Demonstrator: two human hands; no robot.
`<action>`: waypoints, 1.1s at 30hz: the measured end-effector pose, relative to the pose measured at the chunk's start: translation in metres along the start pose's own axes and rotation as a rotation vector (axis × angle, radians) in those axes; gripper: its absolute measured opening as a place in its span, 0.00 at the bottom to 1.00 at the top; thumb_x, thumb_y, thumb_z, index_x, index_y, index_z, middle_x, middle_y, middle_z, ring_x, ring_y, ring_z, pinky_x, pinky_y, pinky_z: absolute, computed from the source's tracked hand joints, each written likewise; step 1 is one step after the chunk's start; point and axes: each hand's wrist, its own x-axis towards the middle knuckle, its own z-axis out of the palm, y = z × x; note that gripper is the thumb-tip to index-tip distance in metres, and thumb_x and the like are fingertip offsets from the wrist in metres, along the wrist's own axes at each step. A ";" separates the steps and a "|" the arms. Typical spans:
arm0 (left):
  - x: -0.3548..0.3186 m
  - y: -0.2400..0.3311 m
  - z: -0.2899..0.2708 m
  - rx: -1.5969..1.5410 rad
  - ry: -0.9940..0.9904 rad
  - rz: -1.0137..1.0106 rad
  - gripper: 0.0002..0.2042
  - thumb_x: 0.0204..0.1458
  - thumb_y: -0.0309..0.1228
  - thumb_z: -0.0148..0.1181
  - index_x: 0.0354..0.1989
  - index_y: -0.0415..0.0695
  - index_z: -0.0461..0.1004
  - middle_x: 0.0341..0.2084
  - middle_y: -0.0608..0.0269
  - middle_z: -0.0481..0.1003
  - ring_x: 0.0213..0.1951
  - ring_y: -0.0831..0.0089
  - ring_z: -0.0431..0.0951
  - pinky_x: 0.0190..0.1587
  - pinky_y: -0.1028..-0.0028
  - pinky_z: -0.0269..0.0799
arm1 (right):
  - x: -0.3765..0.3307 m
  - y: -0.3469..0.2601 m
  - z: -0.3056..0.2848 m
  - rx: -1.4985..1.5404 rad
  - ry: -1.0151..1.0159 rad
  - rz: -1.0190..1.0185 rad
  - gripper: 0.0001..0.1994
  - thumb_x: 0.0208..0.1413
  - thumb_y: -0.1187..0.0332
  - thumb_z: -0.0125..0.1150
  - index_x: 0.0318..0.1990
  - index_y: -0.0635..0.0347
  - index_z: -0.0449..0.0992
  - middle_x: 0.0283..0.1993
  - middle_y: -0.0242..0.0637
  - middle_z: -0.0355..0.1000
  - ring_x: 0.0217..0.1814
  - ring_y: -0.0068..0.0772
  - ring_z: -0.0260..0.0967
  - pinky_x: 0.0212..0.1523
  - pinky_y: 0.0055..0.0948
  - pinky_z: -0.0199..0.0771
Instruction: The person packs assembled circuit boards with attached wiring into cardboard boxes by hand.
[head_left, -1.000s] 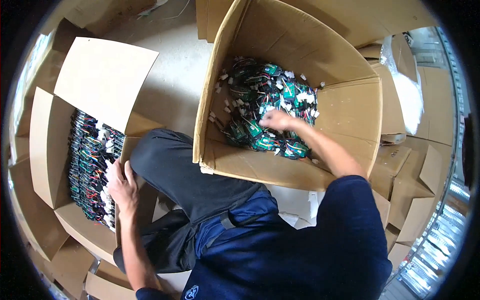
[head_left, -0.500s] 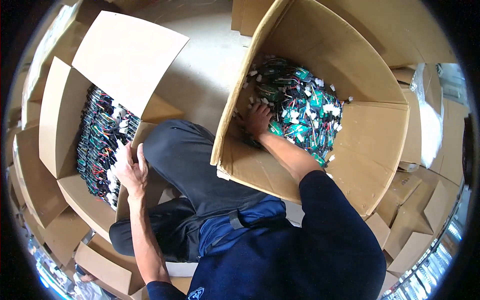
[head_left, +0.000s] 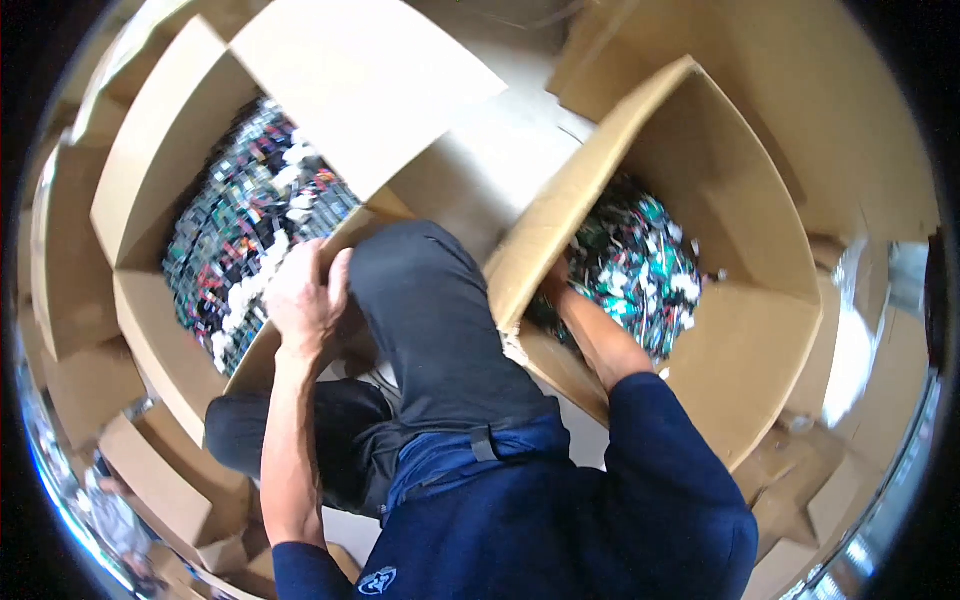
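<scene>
My left hand [head_left: 303,298] is at the near right edge of an open cardboard box [head_left: 165,335] on the left. Its thumb stands apart from the fingers, which reach over the edge beside white connectors; nothing shows held in it. Small circuit boards with coloured wires and white plugs [head_left: 225,235] lie in packed rows in this box. On the right, my right hand [head_left: 557,278] reaches down into a deep tilted cardboard box [head_left: 765,310]. The box wall hides most of its fingers. A loose heap of green circuit boards with wires [head_left: 645,270] lies beside that hand, blurred by motion.
My bent knee [head_left: 415,255] sits between the two boxes. A raised pale flap [head_left: 350,80] covers the far side of the left box. More cardboard boxes [head_left: 165,480] stand around, and clear plastic wrap [head_left: 850,345] hangs at the right. Someone in light clothing [head_left: 115,515] is at lower left.
The view has turned, so both boxes sit differently in it. My right hand has gone deeper behind the right box's near wall. My left hand stays at the left box's edge.
</scene>
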 end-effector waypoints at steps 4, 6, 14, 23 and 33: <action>0.015 0.029 0.011 -0.160 0.000 -0.043 0.16 0.57 0.45 0.67 0.37 0.43 0.78 0.27 0.56 0.77 0.29 0.58 0.80 0.33 0.62 0.75 | -0.004 0.076 -0.068 -0.168 0.148 -0.621 0.31 0.62 0.53 0.60 0.68 0.61 0.66 0.65 0.54 0.70 0.71 0.55 0.62 0.72 0.44 0.62; 0.009 0.022 0.003 -0.182 0.012 -0.040 0.15 0.58 0.44 0.66 0.37 0.43 0.78 0.26 0.55 0.76 0.29 0.57 0.80 0.33 0.62 0.75 | -0.029 0.045 -0.115 -0.561 -0.019 -0.698 0.27 0.56 0.62 0.65 0.62 0.64 0.71 0.62 0.51 0.72 0.67 0.52 0.67 0.69 0.42 0.67; 0.018 0.035 -0.014 -0.773 0.258 -0.312 0.08 0.61 0.30 0.63 0.41 0.36 0.79 0.32 0.55 0.80 0.36 0.63 0.81 0.43 0.68 0.76 | -0.149 -0.074 -0.383 0.657 0.557 -0.355 0.12 0.52 0.82 0.61 0.40 0.56 0.68 0.40 0.33 0.67 0.44 0.26 0.66 0.48 0.25 0.68; -0.009 0.266 -0.084 -2.820 -0.692 -0.663 0.46 0.59 0.72 0.38 0.68 0.39 0.64 0.61 0.46 0.72 0.61 0.54 0.74 0.66 0.52 0.68 | -0.289 -0.212 -0.385 0.313 1.185 -1.174 0.16 0.54 0.83 0.64 0.38 0.55 0.63 0.39 0.36 0.67 0.44 0.34 0.69 0.51 0.36 0.73; -0.036 0.145 -0.087 -3.029 -0.357 -0.788 0.36 0.57 0.68 0.55 0.55 0.45 0.78 0.45 0.53 0.82 0.47 0.61 0.83 0.48 0.56 0.83 | -0.330 -0.222 -0.301 -0.266 0.210 -1.812 0.18 0.52 0.73 0.66 0.52 0.60 0.77 0.55 0.42 0.75 0.54 0.47 0.76 0.60 0.51 0.74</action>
